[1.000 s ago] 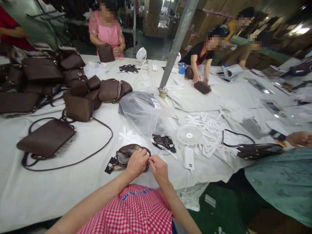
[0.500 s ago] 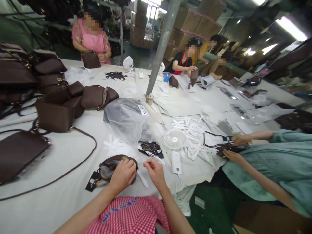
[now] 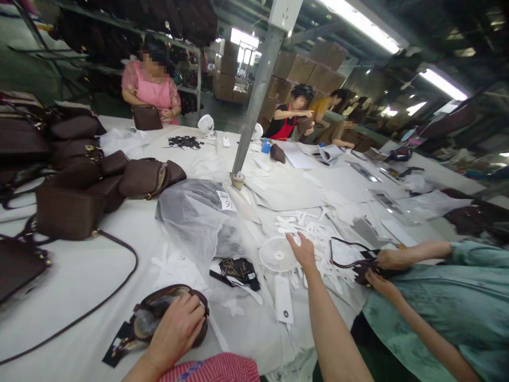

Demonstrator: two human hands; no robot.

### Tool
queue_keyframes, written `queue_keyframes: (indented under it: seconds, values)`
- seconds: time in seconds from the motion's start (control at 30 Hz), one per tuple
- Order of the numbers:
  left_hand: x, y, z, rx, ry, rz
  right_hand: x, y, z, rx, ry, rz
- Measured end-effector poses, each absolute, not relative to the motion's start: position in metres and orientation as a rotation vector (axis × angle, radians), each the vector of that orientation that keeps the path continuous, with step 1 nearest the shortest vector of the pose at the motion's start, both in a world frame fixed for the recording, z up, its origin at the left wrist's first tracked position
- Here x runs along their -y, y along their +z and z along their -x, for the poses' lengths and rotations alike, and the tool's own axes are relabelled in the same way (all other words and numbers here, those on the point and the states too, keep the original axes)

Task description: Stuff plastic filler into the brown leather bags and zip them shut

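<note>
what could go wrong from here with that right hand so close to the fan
The right hand might knock the white fan, since its fingertips are right by the grille. It might also disturb the loose white strips, which lie jumbled around the fan. The open brown bag has only the left hand on it, so it could shift or tip.

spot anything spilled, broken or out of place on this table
Nothing looks clearly spilled or broken. The white strips are the untidy part, strewn crisscross beside the fan rather than stacked, near the right hand. The bag under the left hand is simply open.
</note>
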State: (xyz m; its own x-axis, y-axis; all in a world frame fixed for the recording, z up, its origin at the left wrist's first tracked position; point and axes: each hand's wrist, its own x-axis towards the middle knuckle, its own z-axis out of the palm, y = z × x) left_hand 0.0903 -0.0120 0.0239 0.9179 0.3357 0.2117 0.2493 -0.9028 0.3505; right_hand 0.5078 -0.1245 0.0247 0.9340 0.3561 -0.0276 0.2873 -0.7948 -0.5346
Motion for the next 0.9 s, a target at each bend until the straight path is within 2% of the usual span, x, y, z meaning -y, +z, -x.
queue_keyframes:
  seconds: [0.2,0.5,0.9]
  values:
    - [0.007,0.026,-0.099,-0.377,0.333,-2.778,0.115,0.016,-0.534,1.034,0.653,2.555]
    - [0.004,0.026,-0.101,-0.346,0.313,-2.774,0.117,0.029,-0.557,1.405,0.953,2.259]
    - [0.002,0.026,-0.101,-0.322,0.286,-2.747,0.097,0.053,-0.577,1.831,1.229,2.368]
